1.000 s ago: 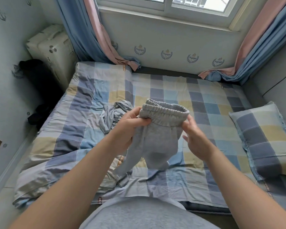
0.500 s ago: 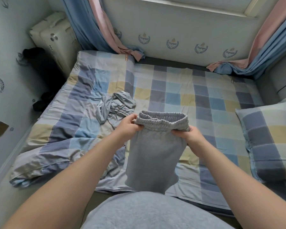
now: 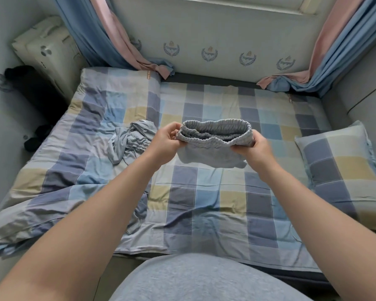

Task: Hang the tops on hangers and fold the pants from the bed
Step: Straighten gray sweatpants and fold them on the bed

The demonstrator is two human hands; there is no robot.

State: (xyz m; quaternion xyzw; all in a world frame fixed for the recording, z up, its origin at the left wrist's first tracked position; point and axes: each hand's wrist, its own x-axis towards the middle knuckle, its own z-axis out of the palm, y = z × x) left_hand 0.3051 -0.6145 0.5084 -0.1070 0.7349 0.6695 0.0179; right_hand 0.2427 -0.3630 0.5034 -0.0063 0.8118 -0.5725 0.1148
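Small grey pants (image 3: 213,153) with an elastic waistband hang in the air over the checked bed (image 3: 204,203). My left hand (image 3: 165,141) pinches the waistband's left end and my right hand (image 3: 251,146) pinches its right end, stretching it wide with the opening facing me. The legs swing away underneath and look short from here. A second, light blue-grey garment (image 3: 128,142) with a gathered waistband lies crumpled on the bed just left of my left hand.
A checked pillow (image 3: 343,168) lies at the bed's right side. A folded checked quilt (image 3: 117,88) covers the bed's left half. Blue and pink curtains (image 3: 109,33) hang at both back corners. A cream suitcase (image 3: 48,51) and dark clothing (image 3: 37,135) sit left of the bed.
Both hands have moved forward over the bed and apart, pulling the waistband wide. The pants' legs, hanging straight down before, have swung forward and up.
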